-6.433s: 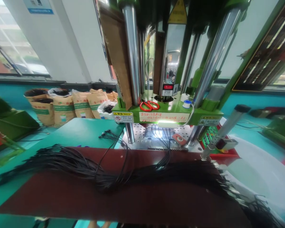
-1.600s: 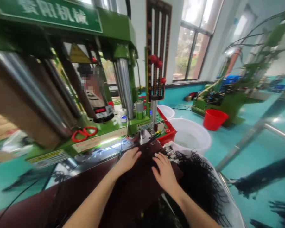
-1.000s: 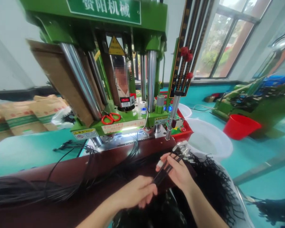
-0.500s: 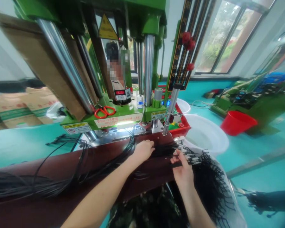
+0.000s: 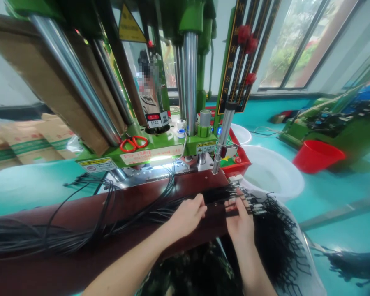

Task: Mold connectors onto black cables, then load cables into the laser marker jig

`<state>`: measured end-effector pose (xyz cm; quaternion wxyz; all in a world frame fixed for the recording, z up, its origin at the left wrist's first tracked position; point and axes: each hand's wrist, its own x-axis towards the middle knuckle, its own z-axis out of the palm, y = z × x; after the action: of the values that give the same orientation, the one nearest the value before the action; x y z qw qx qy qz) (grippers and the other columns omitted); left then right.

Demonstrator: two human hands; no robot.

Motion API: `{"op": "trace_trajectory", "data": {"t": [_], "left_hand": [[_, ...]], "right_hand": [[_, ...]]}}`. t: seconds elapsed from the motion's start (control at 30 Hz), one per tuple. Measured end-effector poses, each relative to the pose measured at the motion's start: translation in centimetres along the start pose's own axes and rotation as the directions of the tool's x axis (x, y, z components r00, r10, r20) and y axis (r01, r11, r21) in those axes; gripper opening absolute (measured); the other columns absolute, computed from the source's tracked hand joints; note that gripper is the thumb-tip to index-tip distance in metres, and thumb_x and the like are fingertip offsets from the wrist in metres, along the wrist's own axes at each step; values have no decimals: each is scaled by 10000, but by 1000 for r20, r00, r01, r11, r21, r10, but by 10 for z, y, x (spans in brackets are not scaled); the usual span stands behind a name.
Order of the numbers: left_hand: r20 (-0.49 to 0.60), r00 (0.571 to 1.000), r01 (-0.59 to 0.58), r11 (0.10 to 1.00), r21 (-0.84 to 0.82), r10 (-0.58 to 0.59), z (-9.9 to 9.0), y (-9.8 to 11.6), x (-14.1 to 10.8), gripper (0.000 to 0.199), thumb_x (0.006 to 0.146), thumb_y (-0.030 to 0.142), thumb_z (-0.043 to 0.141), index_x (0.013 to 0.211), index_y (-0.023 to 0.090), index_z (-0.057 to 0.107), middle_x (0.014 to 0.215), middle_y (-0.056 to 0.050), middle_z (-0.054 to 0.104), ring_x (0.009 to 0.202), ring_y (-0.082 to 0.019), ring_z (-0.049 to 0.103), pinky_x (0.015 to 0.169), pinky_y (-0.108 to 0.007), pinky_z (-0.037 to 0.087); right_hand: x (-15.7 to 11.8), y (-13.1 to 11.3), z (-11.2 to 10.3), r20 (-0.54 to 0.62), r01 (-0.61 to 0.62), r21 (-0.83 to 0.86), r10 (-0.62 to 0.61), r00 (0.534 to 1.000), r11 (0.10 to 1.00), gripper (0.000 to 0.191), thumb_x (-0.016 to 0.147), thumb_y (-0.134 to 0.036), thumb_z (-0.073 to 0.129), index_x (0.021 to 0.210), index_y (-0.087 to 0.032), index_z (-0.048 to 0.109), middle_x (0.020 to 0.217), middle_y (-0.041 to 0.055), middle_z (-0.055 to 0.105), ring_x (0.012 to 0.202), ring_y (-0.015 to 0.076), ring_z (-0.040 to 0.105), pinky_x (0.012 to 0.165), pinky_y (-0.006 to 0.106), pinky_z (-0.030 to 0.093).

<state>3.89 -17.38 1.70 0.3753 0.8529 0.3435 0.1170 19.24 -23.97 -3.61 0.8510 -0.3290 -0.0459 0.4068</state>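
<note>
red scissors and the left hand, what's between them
In the head view, from scissors to left hand: a handwritten strip, the metal bed, black cables and the brown board.

Thin black cables (image 5: 214, 194) lie loosely bundled lengthwise along the dark red-brown board (image 5: 191, 179); their pale connectors (image 5: 257, 208), apparently silvery white though blurred, cluster unevenly at its right end.

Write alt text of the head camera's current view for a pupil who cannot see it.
A person's left hand and right hand are at black cables laid along a dark red-brown board, the right hand curled near white-tipped ends. Behind the board stands a green machine with red-handled scissors lying on it.
</note>
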Motion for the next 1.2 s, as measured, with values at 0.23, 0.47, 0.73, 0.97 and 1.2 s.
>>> {"op": "trace_trajectory", "data": {"t": [0.23, 0.47, 0.73, 0.97, 1.2], "left_hand": [[341, 940, 57, 972, -229, 25, -1, -4, -25, 97, 839, 223, 354, 745, 202, 363, 704, 8, 605, 605, -120, 566, 559, -217, 397], [565, 798, 292, 686, -666, 208, -1, 7, -56, 464, 660, 265, 678, 1031, 199, 406, 814, -6, 586, 650, -97, 559, 601, -217, 430], [221, 970, 239, 249, -938, -98, 42, 28, -38, 402, 710, 530, 581, 785, 146, 489, 454, 70, 417, 295, -24, 287, 313, -168, 192], [109, 983, 141, 230, -963, -146, 40, 26, -21, 411, 708, 536, 560, 740, 129, 510, 430, 41, 461, 284, -56, 372, 309, -177, 227], [75, 964, 111, 131, -985, -254, 36, 17, -9, 445, 640, 540, 581, 671, 99, 532, 500, -16, 525, 347, -95, 473, 336, -196, 315]], "right_hand": [[-3, -6, -9, 268, -23, -151, 63, 961, 988, 138, 752, -277, 651, 860, -196, 675, 805, 6, 578, 778, 123, 537, 769, 259, 452], [-33, -4, 4, 653, -6, -510, 392, 648, 860, 152, 788, -303, 601, 870, -220, 698, 1107, 52, 561, 1059, 243, 490, 971, 415, 345], [-18, -21, 53, 595, -124, -550, 492, 636, 826, 442, 823, -485, 495, 1191, -245, 544, 1214, 87, 543, 1140, 252, 469, 1018, 462, 285], [9, -47, 103, 617, 494, -767, 684, 390, 410, 395, 880, -417, 437, 1208, -220, 535, 1239, 70, 525, 1173, 221, 437, 1040, 423, 262], [18, -24, 116, 494, 769, -615, 846, 201, 176, 598, 818, -417, 533, 1347, -197, 361, 1402, 70, 315, 1279, 243, 277, 1056, 399, 233]]}}
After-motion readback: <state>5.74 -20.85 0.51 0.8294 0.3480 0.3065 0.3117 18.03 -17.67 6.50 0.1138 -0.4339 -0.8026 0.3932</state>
